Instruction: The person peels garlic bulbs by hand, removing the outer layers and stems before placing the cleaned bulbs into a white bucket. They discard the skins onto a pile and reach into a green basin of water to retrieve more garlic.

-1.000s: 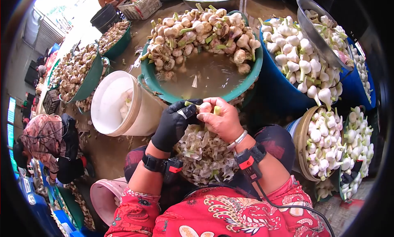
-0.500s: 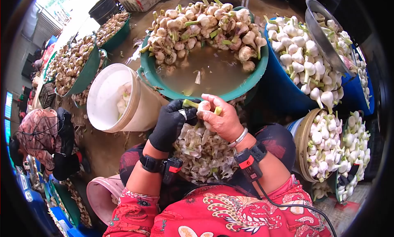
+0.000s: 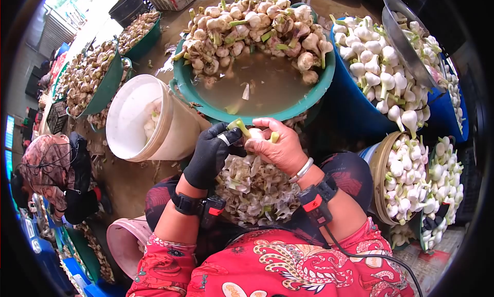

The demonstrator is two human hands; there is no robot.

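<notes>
A pale garlic bulb [image 3: 256, 134] is between my two hands, in front of the green tub. My bare right hand [image 3: 280, 148] is closed around it, and a second cut green stem [image 3: 274, 137] pokes out between its fingers. My left hand [image 3: 213, 150], in a black glove with a white band on one finger, is closed at the bulb's left side, where a green garlic stem [image 3: 238, 126] sticks up. Part of the bulb is hidden by my fingers. Below them lies a heap of garlic skins [image 3: 257, 189] between my knees.
Ahead, the green tub [image 3: 329, 88] holds murky water and unpeeled garlic. A white bucket [image 3: 136, 155] with a few bulbs tilts at left. Blue tubs of white garlic [image 3: 381, 65] and a bucket of bulbs [image 3: 404, 178] stand right. A person [image 3: 51, 168] sits far left.
The left fingers have shifted slightly left and up along the bulb, and the green stem beside them is more upright. The right hand keeps its hold. The whole view has shifted a little.
</notes>
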